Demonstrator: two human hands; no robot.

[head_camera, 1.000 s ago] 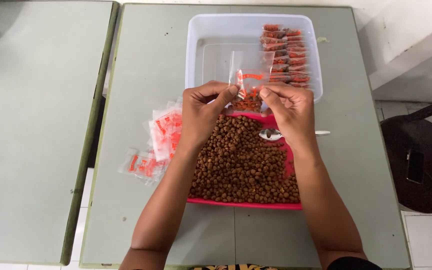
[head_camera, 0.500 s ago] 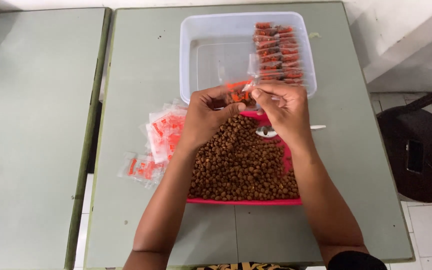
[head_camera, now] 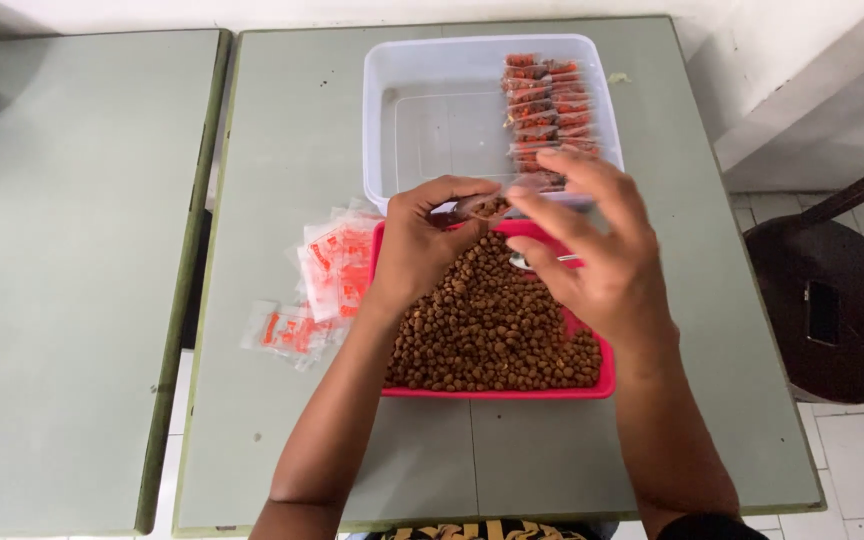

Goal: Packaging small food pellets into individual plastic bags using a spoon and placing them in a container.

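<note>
My left hand (head_camera: 422, 245) pinches a small clear packet filled with brown pellets (head_camera: 482, 207) above the far edge of a pink tray (head_camera: 497, 392). The tray holds a heap of brown pellets (head_camera: 492, 325). My right hand (head_camera: 592, 250) hovers beside the packet with its fingers spread, touching the packet's right end. Behind both hands stands a clear plastic tub (head_camera: 422, 120) with a row of filled packets (head_camera: 544, 105) along its right side.
Empty clear-and-orange packets (head_camera: 337, 265) lie in a loose pile left of the tray, with more (head_camera: 287, 330) nearer the table's left edge. A second grey-green table (head_camera: 62, 260) adjoins on the left. A dark stool (head_camera: 832, 310) stands to the right.
The filled packet has been turned level and moved toward the tub. My right hand has lifted and spread its fingers. The camera has moved closer to the table.
</note>
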